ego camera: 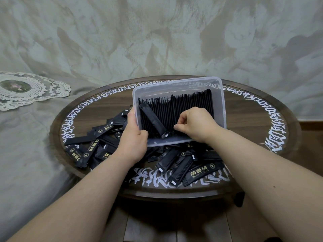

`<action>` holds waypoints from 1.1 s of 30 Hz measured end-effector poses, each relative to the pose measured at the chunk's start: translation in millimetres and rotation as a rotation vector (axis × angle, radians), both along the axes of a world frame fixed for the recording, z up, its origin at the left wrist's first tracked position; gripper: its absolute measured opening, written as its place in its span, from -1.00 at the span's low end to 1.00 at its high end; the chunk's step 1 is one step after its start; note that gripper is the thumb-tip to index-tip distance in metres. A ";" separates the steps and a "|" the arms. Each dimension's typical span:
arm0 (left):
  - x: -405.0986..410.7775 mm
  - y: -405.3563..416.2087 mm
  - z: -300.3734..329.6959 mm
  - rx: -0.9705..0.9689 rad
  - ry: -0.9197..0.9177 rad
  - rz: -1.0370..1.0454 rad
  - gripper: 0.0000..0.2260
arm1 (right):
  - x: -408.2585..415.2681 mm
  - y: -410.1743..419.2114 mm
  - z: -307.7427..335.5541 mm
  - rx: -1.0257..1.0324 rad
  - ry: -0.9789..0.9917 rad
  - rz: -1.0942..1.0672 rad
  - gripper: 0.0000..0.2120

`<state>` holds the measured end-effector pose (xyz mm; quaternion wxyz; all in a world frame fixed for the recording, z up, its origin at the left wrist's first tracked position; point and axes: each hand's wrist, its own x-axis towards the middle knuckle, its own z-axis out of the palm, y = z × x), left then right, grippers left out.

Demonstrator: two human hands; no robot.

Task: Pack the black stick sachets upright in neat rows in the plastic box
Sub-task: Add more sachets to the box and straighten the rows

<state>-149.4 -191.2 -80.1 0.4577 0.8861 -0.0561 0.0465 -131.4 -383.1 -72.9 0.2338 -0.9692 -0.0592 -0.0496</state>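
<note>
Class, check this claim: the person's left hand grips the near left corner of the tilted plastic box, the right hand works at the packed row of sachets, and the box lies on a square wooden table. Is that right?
Not quite: the head view shows the table is round. The rest stands: the left hand grips the plastic box at its near left corner and the right hand works at the packed row of sachets.

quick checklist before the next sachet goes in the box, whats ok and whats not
1. Plastic box held steady: ok, left hand grips its near-left corner and keeps it tilted.
2. Packed row upright and neat: ok.
3. Loose sachet lying slanted across the row: not ok, stand it up first.
4. Right hand free to pick: cannot tell, its fingers curl at the row's near edge.
5. Supply: ok, sachets on the table lie within reach.
6. Space left in box: cannot tell.
</note>
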 end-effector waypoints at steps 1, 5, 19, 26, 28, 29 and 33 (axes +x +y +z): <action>0.3 0.0 0.0 0.000 0.005 0.000 -0.32 | 0.1 1.1 -0.5 -0.028 -0.006 -0.002 -0.82; 0.7 0.1 0.9 -0.009 0.010 -0.006 -0.33 | -0.1 7.9 -1.1 -0.142 -0.023 -0.042 -0.81; -0.6 0.0 -1.3 -0.024 -0.011 -0.015 -0.32 | 0.1 0.7 -7.1 -0.185 -0.461 0.022 -0.33; 1.2 1.7 -4.1 -0.017 -0.011 -0.018 -0.31 | 0.6 -6.5 -9.1 -0.259 -0.457 0.038 -0.13; 1.5 2.0 -3.7 -0.008 -0.004 -0.014 -0.31 | 0.4 -10.2 -9.5 -0.285 -0.450 0.042 -0.13; 1.5 1.7 -3.3 -0.006 -0.004 -0.013 -0.31 | 0.1 -11.1 -9.2 -0.300 -0.445 0.042 -0.13; -0.1 0.0 -1.0 -0.017 -0.009 -0.025 -0.31 | -0.8 -9.7 -4.8 -0.367 -0.378 0.028 -0.15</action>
